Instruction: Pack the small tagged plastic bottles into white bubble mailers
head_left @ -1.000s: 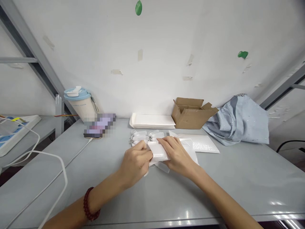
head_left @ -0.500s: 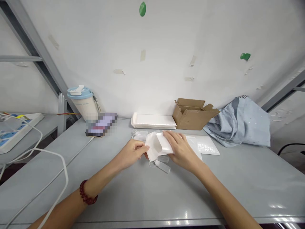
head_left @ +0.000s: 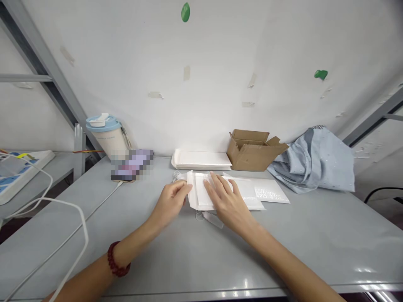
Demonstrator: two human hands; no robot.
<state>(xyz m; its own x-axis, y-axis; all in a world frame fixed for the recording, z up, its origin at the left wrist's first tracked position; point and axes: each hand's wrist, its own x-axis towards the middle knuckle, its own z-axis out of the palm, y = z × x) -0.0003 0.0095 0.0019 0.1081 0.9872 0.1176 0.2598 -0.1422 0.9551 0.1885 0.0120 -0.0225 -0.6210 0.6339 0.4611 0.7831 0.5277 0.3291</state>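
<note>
A white padded envelope (head_left: 200, 197) lies across the middle of the table, its flap edge toward the left. My left hand (head_left: 171, 200) pinches that flap edge between thumb and fingers. With fingers stretched out, my right hand (head_left: 229, 200) rests flat on top of the envelope. Part of a clear plastic tag (head_left: 213, 219) with a thin loop pokes out below it. More loops and clear pieces show behind my left hand, partly covered. Another white bubble envelope (head_left: 272, 191) lies to the right, partly under other white material.
Along the wall stand a stack of white envelopes (head_left: 203, 160), an open cardboard box (head_left: 252, 153) and a bundled light-blue cloth (head_left: 317, 161). On the left are a lidded cup (head_left: 110, 136), a blurred phone (head_left: 132, 165) on a white cable (head_left: 102, 203), and a power strip (head_left: 22, 174).
The envelope's mouth, held open before, now lies flattened. My right hand has gone from gripping its upper side to lying spread on it. My left hand has shifted slightly left.
</note>
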